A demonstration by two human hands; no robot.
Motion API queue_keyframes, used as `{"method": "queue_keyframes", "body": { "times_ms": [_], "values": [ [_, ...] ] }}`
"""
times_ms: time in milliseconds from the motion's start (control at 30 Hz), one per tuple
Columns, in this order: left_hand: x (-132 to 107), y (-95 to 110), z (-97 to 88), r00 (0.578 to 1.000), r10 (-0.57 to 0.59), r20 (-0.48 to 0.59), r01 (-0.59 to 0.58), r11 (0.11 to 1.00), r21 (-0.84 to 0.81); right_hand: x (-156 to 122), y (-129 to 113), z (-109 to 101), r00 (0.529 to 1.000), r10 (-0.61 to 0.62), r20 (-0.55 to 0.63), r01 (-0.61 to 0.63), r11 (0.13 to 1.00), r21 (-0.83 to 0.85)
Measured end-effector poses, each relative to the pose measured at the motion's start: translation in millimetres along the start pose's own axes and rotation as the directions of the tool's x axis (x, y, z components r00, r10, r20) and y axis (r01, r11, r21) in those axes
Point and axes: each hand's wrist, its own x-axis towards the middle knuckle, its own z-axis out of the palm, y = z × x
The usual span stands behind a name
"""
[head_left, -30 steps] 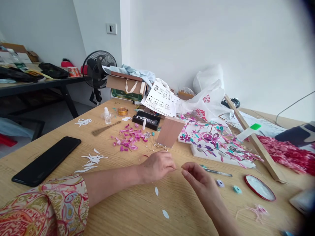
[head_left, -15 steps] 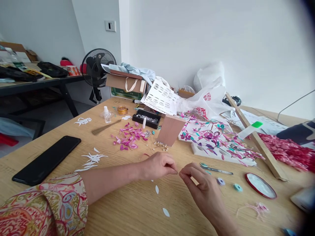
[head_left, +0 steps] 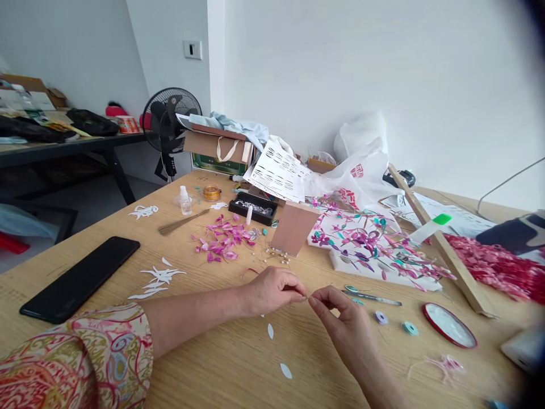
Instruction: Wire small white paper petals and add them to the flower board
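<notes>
Over the middle of the wooden table (head_left: 221, 352), my left hand (head_left: 276, 289) and my right hand (head_left: 340, 315) meet fingertip to fingertip. Both are closed in a pinch, and whatever lies between the fingers is too small to make out. Below them on the wood are two white leaf-shaped pieces, one nearer (head_left: 286, 371) and one farther (head_left: 270, 331). Several slim white cut pieces (head_left: 159, 278) lie beyond my left forearm. Pink petals (head_left: 221, 237) on thin stems are heaped past my left hand, with small pearl beads (head_left: 281, 255) beside them.
A black phone (head_left: 80, 278) lies at the left. Behind my hands stand a wooden block (head_left: 294, 228) and a black tray (head_left: 253, 207). Wired flowers (head_left: 366, 241) rest on white foam at the right, near scissors (head_left: 370, 295), thread spools (head_left: 410, 328) and a red-rimmed round dish (head_left: 450, 325).
My right hand has shifted slightly, its fingers still pinched against my left fingertips. The view has moved a little; the things on the table stay where they were.
</notes>
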Motion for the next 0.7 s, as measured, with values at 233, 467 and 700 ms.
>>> {"method": "queue_keyframes", "body": {
  "times_ms": [233,467,700],
  "values": [
    [1.5,1.2,-1.6,0.942,-0.321,0.096,0.321,0.783,-0.533,-0.1,0.2,-6.7,0.978,-0.2,-0.068,0.191,0.975,-0.112],
    [0.4,-0.3,-8.6,0.861,-0.338,0.381,0.506,0.485,-0.713,-2.3,0.8,-11.7,0.841,-0.54,-0.01,0.524,0.82,-0.232],
    [-0.7,2.4,-4.8,0.927,-0.278,0.253,0.375,0.732,-0.569,-2.9,-5.3,-11.4,0.888,-0.461,0.002,0.454,0.874,-0.176]
  ]
}}
